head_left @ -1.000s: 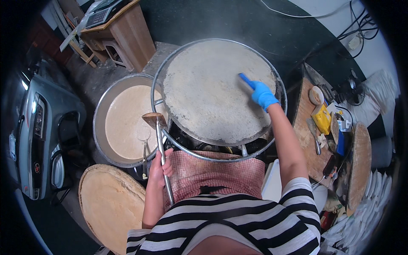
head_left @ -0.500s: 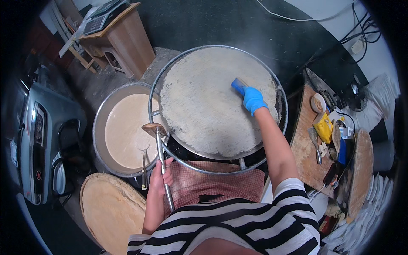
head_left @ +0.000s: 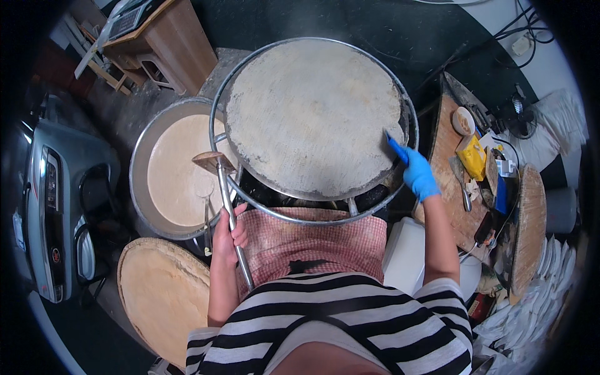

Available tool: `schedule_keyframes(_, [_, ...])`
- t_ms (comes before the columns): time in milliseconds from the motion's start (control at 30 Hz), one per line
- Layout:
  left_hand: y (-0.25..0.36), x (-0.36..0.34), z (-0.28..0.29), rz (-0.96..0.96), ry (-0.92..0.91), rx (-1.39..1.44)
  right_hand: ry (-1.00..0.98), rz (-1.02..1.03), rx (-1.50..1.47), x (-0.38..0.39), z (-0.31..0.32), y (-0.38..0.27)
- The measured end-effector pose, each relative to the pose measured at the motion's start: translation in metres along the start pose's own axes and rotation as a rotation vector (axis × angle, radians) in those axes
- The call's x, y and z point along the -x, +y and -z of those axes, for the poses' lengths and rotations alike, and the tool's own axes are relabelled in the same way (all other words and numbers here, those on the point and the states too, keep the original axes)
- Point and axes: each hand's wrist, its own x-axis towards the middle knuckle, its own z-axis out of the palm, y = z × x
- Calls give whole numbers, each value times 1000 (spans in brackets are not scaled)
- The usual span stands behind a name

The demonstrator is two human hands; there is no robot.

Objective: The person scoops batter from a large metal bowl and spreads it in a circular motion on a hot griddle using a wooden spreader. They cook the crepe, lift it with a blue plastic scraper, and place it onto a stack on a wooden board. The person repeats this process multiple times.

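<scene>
A large round griddle (head_left: 312, 119) carries a thin, pale sheet of batter with rough edges, ringed by a metal hoop (head_left: 406, 100). My right hand (head_left: 422, 175), in a blue glove, grips a flat blue scraper (head_left: 396, 149), its tip at the sheet's right edge. Bare, my left hand (head_left: 229, 234) is wrapped round the metal handle of a spreader (head_left: 223, 187). The spreader's wooden head is up, between the griddle and a big metal pot (head_left: 140, 187) of beige batter (head_left: 178, 169). A ladle (head_left: 207, 215) rests in that pot.
A stack of round flat pancakes (head_left: 162, 287) lies at lower left. On the right, a wooden board (head_left: 447, 187) holds a trowel-like spatula (head_left: 464, 187), a yellow packet (head_left: 472, 157) and a small bowl (head_left: 463, 121). A grey machine (head_left: 47, 212) stands at far left, a wooden desk (head_left: 181, 47) behind.
My right hand has moved with the scraper from over the griddle's middle right to its right edge. The left hand still holds the spreader. The whole view has shifted slightly.
</scene>
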Motion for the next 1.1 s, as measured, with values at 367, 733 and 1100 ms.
schedule_keyframes(367, [-9, 17, -1, -3, -92, 17, -165, 75, 434, 85, -117, -129])
schedule_keyframes(733, [-5, 38, 16, -56, -52, 16, -341, 459, 282, 97, -119, -188])
schedule_keyframes(1100, [-2, 50, 29, -74, 63, 19, -135, 667, 439, 40, -159, -181])
